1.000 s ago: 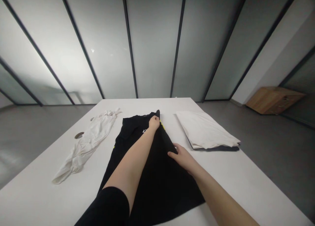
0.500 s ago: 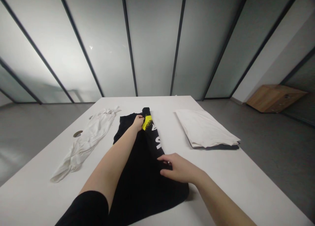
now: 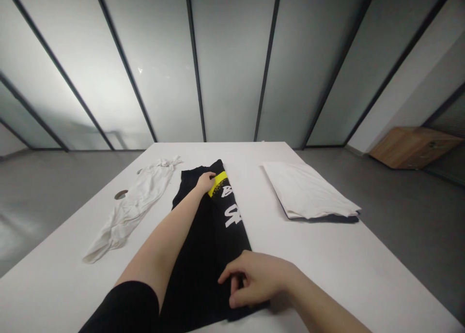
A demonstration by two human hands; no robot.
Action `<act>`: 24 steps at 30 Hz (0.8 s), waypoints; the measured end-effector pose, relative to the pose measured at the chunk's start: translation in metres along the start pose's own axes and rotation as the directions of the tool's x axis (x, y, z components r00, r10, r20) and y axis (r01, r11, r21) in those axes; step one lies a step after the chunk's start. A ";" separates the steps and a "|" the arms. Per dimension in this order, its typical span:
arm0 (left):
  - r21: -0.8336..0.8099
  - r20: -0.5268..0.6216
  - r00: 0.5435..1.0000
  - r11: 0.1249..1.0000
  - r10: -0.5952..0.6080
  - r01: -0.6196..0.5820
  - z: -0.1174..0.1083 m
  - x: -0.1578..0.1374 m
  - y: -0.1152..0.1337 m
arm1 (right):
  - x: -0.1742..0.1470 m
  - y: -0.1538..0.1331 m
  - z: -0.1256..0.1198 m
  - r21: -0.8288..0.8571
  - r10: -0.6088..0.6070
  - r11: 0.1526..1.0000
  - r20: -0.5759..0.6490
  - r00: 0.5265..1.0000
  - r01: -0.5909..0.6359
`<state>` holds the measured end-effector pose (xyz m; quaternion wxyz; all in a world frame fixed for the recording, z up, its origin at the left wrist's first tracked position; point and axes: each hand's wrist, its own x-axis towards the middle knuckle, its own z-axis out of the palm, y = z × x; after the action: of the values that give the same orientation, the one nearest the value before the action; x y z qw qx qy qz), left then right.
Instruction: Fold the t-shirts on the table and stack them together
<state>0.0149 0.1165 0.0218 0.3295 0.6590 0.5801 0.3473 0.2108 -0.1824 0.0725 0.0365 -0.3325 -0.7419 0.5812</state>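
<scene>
A black T-shirt [image 3: 203,255] with a yellow band and white lettering lies folded lengthwise down the middle of the table. Near its far end, my left hand [image 3: 205,182] has its fingers closed on the fabric beside the yellow print; the fingertips are partly hidden. Over the near right part of the shirt is my right hand [image 3: 256,279], its index finger and thumb apart and the other fingers curled. No cloth shows between them.
To the left lies a crumpled white garment [image 3: 141,202], by a round hole [image 3: 121,194] in the white table [image 3: 312,270]. A folded white garment [image 3: 308,188] rests on dark cloth at the right. A wooden cabinet [image 3: 410,146] stands on the floor beyond.
My right hand has moved nearer and slightly left. The shirt's right side lies flatter, showing more of the lettering, and its near right corner has shifted inward. My left hand stays by the yellow print.
</scene>
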 end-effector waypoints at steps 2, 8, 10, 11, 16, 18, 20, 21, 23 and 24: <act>0.076 -0.010 0.999 0.996 0.042 -0.041 0.003 -0.007 0.003 | 0.003 0.000 0.003 0.095 0.013 0.995 0.019 1.000 -0.014; 0.587 -0.078 0.985 0.806 0.151 -0.077 0.024 -0.042 0.019 | 0.020 0.011 0.001 -0.285 -0.147 0.958 -0.550 0.822 -0.019; 0.635 -0.066 0.989 0.770 0.129 -0.058 0.031 -0.052 0.021 | 0.023 0.018 -0.001 -0.368 -0.120 0.921 -0.586 0.801 -0.131; 0.642 -0.056 0.992 0.765 0.112 -0.051 0.033 -0.056 0.020 | 0.024 0.021 -0.002 -0.391 -0.088 0.900 -0.591 0.802 -0.190; 0.580 -0.023 0.990 0.808 0.139 -0.100 0.035 -0.057 0.008 | 0.023 0.031 -0.007 -0.410 0.040 0.797 -0.696 0.717 -0.443; 0.520 -0.014 0.980 0.839 0.199 -0.162 0.032 -0.053 0.003 | 0.021 0.032 -0.011 -0.383 0.090 0.760 -0.738 0.669 -0.525; 0.425 -0.036 0.967 0.879 0.253 -0.215 0.029 -0.050 -0.001 | 0.018 0.031 -0.015 -0.342 0.147 0.747 -0.752 0.643 -0.571; 0.367 -0.065 0.961 0.902 0.267 -0.226 0.027 -0.049 -0.002 | 0.017 0.030 -0.017 -0.316 0.175 0.751 -0.751 0.637 -0.579; 0.253 -0.134 0.956 0.942 0.260 -0.221 0.024 -0.046 -0.004 | 0.016 0.029 -0.020 -0.269 0.222 0.766 -0.742 0.633 -0.583; 0.214 -0.151 0.957 0.953 0.248 -0.213 0.023 -0.046 -0.005 | 0.015 0.028 -0.021 -0.257 0.234 0.772 -0.736 0.635 -0.582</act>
<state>0.0277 0.0711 0.0019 0.1674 0.7182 0.5572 0.3817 0.2212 -0.1537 0.0495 0.0796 -0.6798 -0.6966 0.2151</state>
